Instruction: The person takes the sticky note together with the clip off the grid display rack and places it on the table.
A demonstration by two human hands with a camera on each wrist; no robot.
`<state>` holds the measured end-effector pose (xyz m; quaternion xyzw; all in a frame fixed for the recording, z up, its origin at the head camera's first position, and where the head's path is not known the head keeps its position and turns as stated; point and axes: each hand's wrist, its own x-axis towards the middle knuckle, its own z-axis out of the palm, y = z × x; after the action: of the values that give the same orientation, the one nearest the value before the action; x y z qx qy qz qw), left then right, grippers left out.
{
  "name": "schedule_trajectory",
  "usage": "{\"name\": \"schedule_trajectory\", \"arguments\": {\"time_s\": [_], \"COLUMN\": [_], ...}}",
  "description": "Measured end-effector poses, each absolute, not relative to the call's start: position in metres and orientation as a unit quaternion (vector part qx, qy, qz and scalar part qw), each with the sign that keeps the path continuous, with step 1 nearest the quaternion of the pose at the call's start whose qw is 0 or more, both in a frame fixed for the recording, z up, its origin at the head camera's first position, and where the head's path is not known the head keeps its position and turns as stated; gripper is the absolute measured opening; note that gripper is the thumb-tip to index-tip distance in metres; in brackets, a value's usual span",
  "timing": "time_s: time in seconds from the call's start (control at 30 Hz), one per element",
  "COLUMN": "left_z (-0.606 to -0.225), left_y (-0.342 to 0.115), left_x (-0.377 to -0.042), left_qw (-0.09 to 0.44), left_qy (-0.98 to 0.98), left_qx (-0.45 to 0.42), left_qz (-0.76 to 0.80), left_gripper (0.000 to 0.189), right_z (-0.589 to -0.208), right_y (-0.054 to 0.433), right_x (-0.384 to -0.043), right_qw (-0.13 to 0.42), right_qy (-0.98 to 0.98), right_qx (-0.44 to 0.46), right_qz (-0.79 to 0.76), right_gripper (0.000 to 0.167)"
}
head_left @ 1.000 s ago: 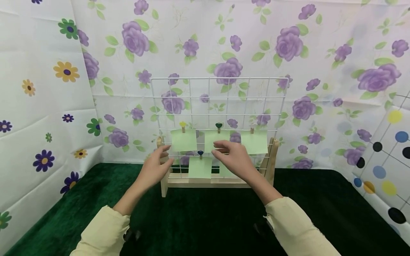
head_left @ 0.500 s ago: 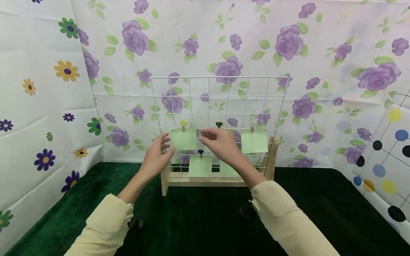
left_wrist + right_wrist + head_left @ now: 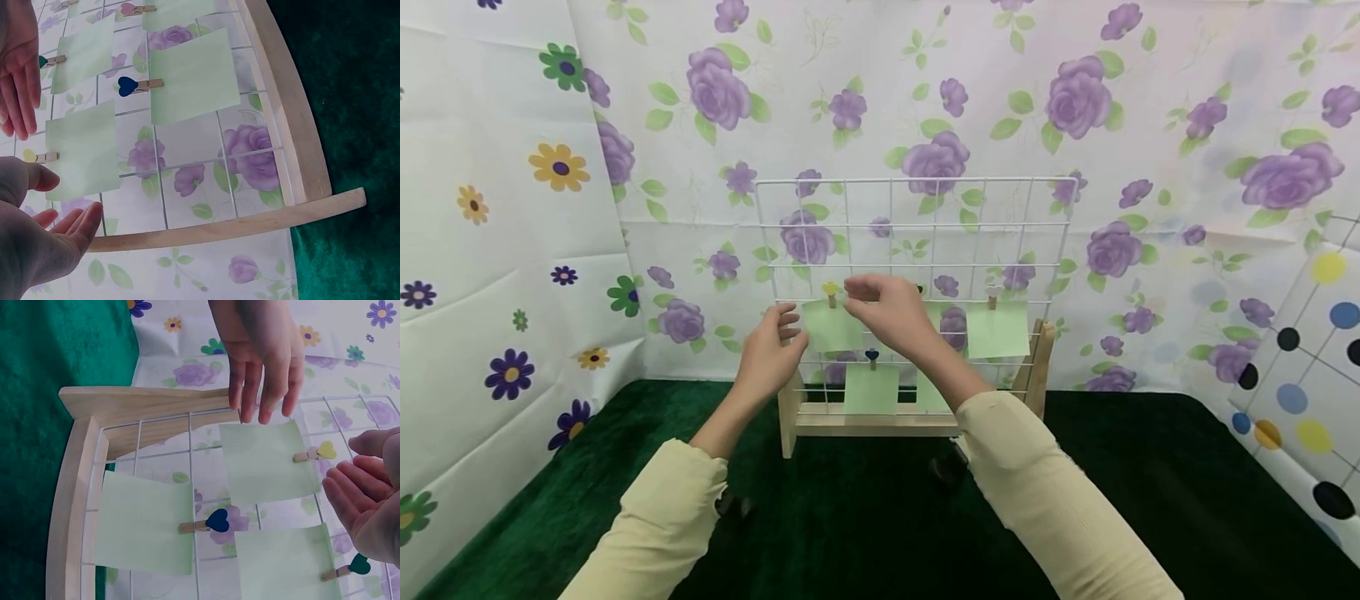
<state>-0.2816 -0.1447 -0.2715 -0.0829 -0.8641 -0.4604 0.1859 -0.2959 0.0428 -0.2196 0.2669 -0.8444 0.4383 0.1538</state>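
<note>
With left grip (image 3: 769, 354) and right grip (image 3: 891, 312) loose and empty, best go softly near the yellow clip (image 3: 831, 291) between, not bending its paper (image 3: 829, 329).

The rack (image 3: 865, 427) stands before me on the cloth (image 3: 835, 517), with a sheet (image 3: 992, 100) behind it, a second sheet (image 3: 452, 150) to its left and a third sheet (image 3: 1326, 383) to its right. On its lower half hang notes (image 3: 997, 332) under clips (image 3: 992, 302): three in a row, two beneath. My left hand (image 3: 771, 350) is at its left edge; my right hand (image 3: 891, 308) is before its upper notes, just left of its middle.
</note>
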Motion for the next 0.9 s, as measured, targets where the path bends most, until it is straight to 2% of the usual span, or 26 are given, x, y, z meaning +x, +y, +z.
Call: {"name": "schedule_trajectory", "arguments": {"time_s": [0.33,0.7,0.9], "left_z": [-0.266,-0.257,-0.255], "left_y": [-0.139,-0.131,-0.127], "left_x": [-0.290,-0.296,-0.300], "left_qw": [0.179,0.183,0.177], "left_qy": [-0.865,-0.869,-0.859], "left_qx": [-0.049,-0.004,0.020], "left_qz": [-0.466,-0.459,-0.480], "left_gripper": [0.040,0.037,0.037], "right_z": [-0.213,-0.208,-0.203], "right_y": [0.029,0.014,0.008], "right_x": [-0.303,-0.310,-0.314], "right_qw": [0.140,0.142,0.123], "right_qy": [-0.852,-0.866,-0.884], "right_qx": [0.249,0.218,0.202], "right_qz": [0.440,0.426,0.404], "right_gripper": [0.032,0.034,0.031]}}
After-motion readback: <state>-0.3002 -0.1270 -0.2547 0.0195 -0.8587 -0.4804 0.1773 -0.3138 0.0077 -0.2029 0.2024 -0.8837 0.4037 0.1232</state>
